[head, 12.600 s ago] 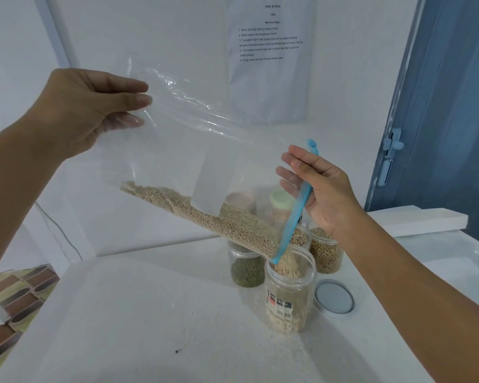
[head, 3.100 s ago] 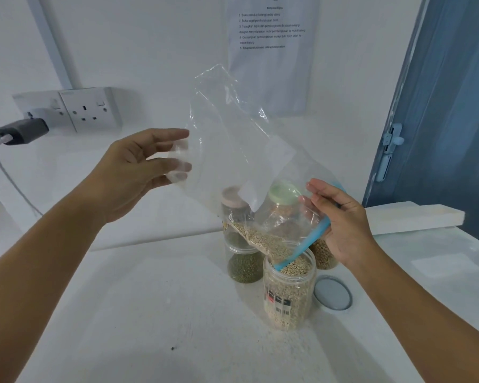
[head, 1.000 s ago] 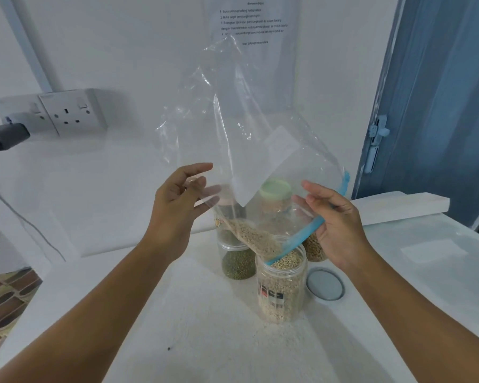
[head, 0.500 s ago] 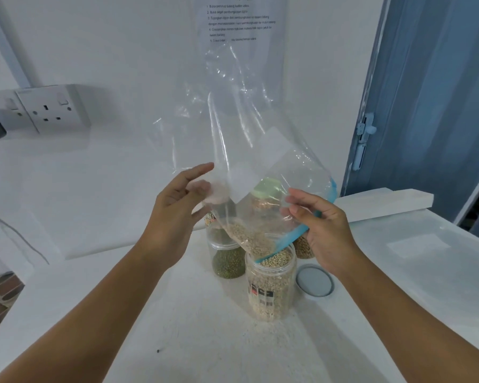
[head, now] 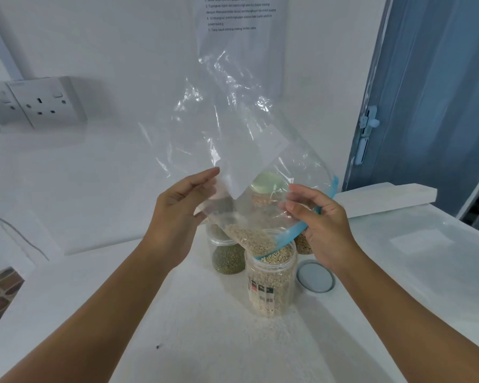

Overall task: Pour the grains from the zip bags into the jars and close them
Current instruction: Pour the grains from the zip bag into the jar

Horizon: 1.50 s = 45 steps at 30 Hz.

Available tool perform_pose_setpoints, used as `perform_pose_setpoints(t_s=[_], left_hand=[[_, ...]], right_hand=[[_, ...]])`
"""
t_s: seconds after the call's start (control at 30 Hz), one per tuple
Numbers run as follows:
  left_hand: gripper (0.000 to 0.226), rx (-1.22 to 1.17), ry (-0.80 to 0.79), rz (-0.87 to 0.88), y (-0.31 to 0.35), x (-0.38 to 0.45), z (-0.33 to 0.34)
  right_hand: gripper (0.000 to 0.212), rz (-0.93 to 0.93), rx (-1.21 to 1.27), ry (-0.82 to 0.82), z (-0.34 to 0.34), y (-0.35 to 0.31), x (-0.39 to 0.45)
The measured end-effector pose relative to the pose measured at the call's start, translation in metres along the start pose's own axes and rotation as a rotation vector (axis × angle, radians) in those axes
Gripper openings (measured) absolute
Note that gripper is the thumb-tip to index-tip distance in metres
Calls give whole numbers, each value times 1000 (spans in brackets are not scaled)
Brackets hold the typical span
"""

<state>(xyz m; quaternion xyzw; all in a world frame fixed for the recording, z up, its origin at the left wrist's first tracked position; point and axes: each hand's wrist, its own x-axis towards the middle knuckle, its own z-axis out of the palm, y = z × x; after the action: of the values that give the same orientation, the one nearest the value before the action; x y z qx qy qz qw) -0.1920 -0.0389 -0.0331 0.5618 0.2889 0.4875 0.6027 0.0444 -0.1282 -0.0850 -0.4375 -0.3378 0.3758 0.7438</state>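
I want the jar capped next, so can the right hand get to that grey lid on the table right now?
Probably not yet: the right hand grips the zip bag by its blue edge over the open jar. The lid lies uncovered just below it.

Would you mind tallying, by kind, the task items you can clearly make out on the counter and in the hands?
zip bag: 1
Jars: 4, namely the open pale-grain jar, green-bean jar, green-lidded jar and brown-grain jar; more may be hidden behind the bag
loose lid: 1
Total: 6
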Motion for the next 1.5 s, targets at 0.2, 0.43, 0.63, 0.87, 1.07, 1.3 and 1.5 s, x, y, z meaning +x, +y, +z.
perform_pose_setpoints(t_s=[0.2,0.43,0.63,0.87,1.07,1.3,1.5], left_hand=[[35,-25,-41,-42,-7,-3,-3],[33,19,-56,53,1,-3,11],[37,21,-135,-11,-4,-13,15],[42,120,-147,-24,-17,-21,15],[38,148,-78,22,-9,-18,19],[37,136,-81,0,-16,-22,19],[42,129,-150,-101,-34,-26,20]], right_hand=[[30,-20,8,13,0,2,0],[43,57,91,-59,3,2,-3],[41,40,50,-31,-1,3,-4],[42,11,91,-8,-2,3,-6],[47,29,64,-19,-1,2,-8],[47,27,46,-13,-4,4,-9],[40,-6,63,-11,-4,5,-8]])
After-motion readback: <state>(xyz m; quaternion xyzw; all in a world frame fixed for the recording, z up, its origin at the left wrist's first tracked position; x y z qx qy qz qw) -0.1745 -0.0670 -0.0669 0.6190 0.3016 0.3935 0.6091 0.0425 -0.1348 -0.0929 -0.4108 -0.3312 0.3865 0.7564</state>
